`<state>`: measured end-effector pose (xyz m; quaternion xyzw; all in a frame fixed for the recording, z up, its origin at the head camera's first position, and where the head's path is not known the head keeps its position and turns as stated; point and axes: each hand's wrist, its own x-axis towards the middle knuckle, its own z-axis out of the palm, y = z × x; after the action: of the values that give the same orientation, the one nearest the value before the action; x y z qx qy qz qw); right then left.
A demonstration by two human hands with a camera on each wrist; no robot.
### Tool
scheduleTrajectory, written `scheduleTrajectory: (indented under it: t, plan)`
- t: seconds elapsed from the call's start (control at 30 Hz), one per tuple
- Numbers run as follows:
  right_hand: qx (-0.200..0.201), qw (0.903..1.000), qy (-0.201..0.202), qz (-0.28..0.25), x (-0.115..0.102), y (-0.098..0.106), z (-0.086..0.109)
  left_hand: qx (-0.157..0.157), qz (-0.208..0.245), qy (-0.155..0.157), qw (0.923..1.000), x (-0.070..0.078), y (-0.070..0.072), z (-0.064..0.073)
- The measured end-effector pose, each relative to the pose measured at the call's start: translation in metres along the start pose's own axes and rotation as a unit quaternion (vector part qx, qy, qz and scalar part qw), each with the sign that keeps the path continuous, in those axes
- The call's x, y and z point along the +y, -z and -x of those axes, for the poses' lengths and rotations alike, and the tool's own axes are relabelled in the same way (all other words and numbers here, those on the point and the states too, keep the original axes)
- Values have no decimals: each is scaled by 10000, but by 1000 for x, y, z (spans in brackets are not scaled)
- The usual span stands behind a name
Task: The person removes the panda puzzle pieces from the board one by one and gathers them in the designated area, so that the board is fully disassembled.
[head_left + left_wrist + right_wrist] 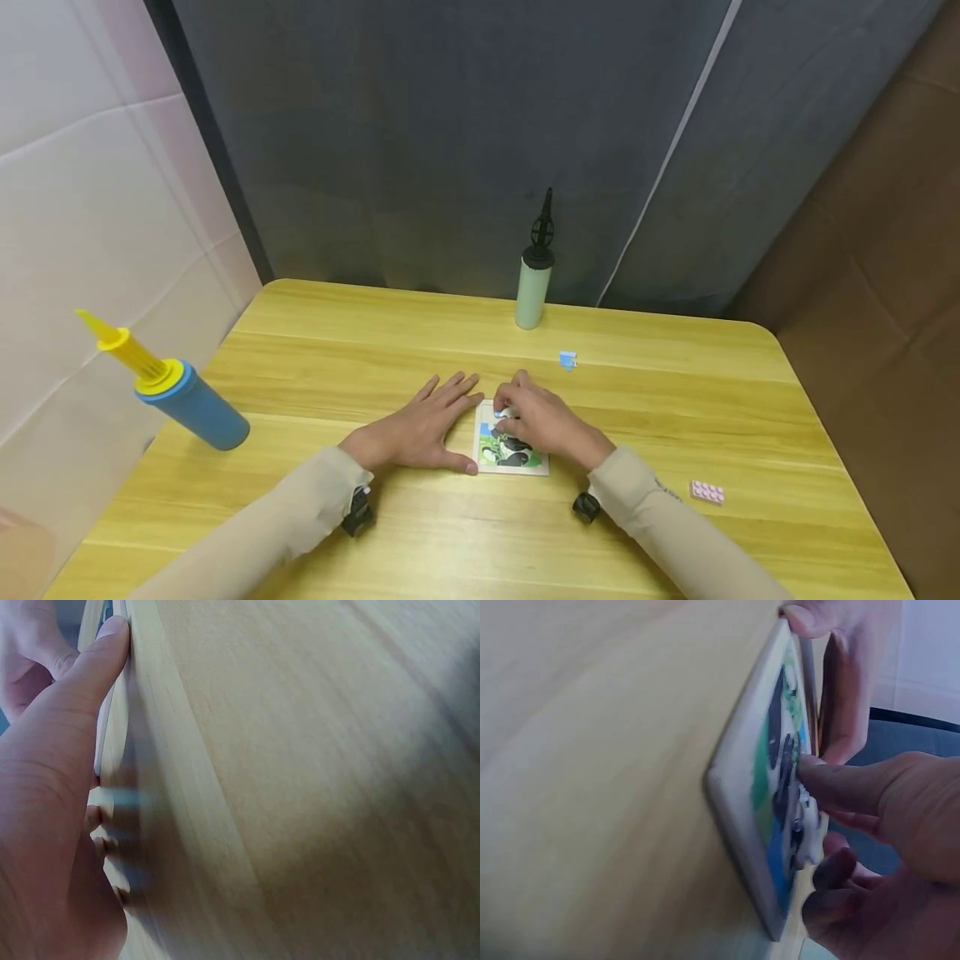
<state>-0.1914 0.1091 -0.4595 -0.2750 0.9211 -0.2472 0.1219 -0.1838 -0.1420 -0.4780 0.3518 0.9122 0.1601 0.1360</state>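
Puzzle board (517,471): lying flat on the table (450,542), in front of the person and between both hands; pale rim surrounding a picture of a black-and-white animal on green, with blue areas near the upper part.

Left hand (423,429): palm down at the left side of the board. Fingers released and spread, grasping nothing; thumb tip against the lower left corner, index fingertip at the upper left edge.

Right hand (543,421): over the upper part of the board. Fingers bent, pinching a small white-and-dark puzzle piece (810,832) against the thumb; piece raised above the board face in the right wrist view. Exact fit against the neighbouring pieces: cannot tell, partly covered by the fingers.

Loose blue puzzle piece (567,360): on the table, beyond the right hand, apart from the board.

Pink studded block (707,492): on the table, to the right of the right forearm.

Pale green pump (532,296) with black top: upright near the far table edge, before a dark backdrop (412,150).

Blue pump (202,412) with yellow top: near the left table edge, well apart from the left hand.

Black wrist devices: one at each cuff, below beige sleeves (277,517).
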Motion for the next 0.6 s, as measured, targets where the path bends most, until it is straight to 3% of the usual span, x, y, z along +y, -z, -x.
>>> scheduleTrajectory:
  t: [0.6]
  plan:
    - [347,9992,181,8,7,-6,6,39,27,-75,10000,-1,0,0]
